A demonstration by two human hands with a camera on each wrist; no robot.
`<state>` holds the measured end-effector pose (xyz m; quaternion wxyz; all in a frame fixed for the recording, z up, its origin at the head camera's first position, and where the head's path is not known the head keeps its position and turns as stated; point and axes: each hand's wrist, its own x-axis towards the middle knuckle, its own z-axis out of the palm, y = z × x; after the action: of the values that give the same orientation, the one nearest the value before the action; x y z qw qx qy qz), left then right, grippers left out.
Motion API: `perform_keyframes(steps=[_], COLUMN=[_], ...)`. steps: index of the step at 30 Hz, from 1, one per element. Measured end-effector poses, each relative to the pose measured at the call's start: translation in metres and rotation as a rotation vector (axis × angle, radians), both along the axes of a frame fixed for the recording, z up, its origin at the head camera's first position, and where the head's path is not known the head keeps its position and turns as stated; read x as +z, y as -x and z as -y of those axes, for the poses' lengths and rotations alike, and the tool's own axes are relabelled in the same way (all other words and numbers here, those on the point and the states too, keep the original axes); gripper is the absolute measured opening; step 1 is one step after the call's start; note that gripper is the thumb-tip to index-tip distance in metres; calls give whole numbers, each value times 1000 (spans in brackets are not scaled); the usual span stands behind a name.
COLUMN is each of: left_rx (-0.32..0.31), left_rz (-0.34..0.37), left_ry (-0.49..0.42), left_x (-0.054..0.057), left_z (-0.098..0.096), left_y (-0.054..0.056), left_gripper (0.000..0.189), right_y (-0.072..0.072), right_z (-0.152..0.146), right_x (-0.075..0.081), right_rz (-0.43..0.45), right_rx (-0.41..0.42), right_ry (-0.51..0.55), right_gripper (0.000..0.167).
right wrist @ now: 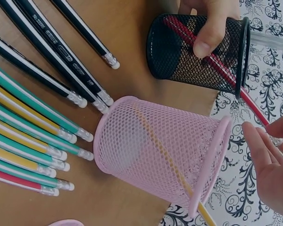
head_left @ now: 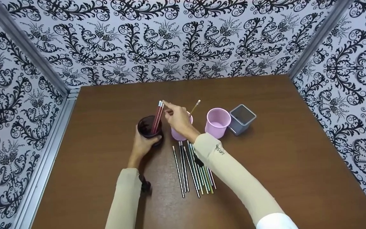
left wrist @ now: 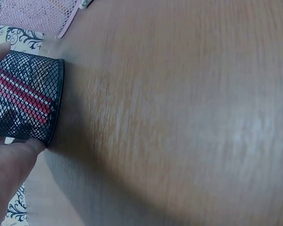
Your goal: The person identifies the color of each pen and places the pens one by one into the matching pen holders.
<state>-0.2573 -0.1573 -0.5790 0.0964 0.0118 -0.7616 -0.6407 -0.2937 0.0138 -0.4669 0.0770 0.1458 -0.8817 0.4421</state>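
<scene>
White wallpaper point(head_left: 183, 41) with black floral scrolls fills the head view's upper half; the counter point(head_left: 84, 152) is wood-grained brown. Left of centre, a black mesh cup point(head_left: 145, 124) has red pencils point(head_left: 158, 117); at centre, a pink mesh cup point(head_left: 177, 135) has a yellow pencil point(head_left: 196, 106). Lower centre, white-striped pencils point(head_left: 191, 168) come in black, green, yellow and red.

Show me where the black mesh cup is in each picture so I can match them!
Head: the black mesh cup is left of centre.
Left wrist: the cup is at the left edge, roughly mid-height.
Right wrist: the cup is near the top, right of centre.
Shared landmark: red pencils inside the cup.
</scene>
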Motion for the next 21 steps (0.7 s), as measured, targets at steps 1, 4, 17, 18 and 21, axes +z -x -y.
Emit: perform_keyframes(steps=[1,4,17,18,21], left_rx=[-5,-13,-8,-5,-2], left_rz=[1,8,-1,3,11], left_ry=[-2,-2,-19,-18,-14], left_x=[0,0,17,13,2], left_z=[0,1,-3,-2,0], left_y=[0,1,-9,-7,-1], left_gripper=[91,91,89,90,92], right_y=[-1,-2,-15,-16,-22], right_z=[0,-1,-11,-13,-18], right_x=[-1,-3,-11,-11,-12], right_rz=[-3,-16,66,73,78], right_rx=[7,29,8,8,6], right_ry=[-2,24,242,265,286], right_gripper=[51,56,52,49,38])
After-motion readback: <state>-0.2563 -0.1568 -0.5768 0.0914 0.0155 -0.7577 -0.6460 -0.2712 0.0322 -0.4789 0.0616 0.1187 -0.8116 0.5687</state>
